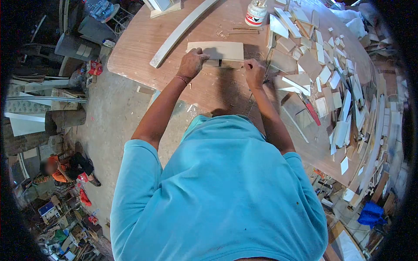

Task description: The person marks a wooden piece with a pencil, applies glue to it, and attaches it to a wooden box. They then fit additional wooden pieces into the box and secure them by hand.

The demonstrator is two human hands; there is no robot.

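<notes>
A pale rectangular wooden board (224, 48) lies near the middle of the wooden table, in front of my body. At its left end, my left hand (193, 64) is closed with the fingers on the board's corner. My right hand (254, 74) is closed in a pinch by the front right corner; what its fingers hold, if anything, is too small to make out. Along the board's front edge runs a thin light edge or strip, with a small dark gap below it. Wood shavings are scattered around.
A long curved wooden piece (183, 32) lies at the left of the tabletop (135, 52). Behind the board are thin sticks (246, 30) and a white-labelled jar (256, 15). Many offcuts and a red-handled tool (312, 114) cover the right side. Another person (65, 168) sits far left.
</notes>
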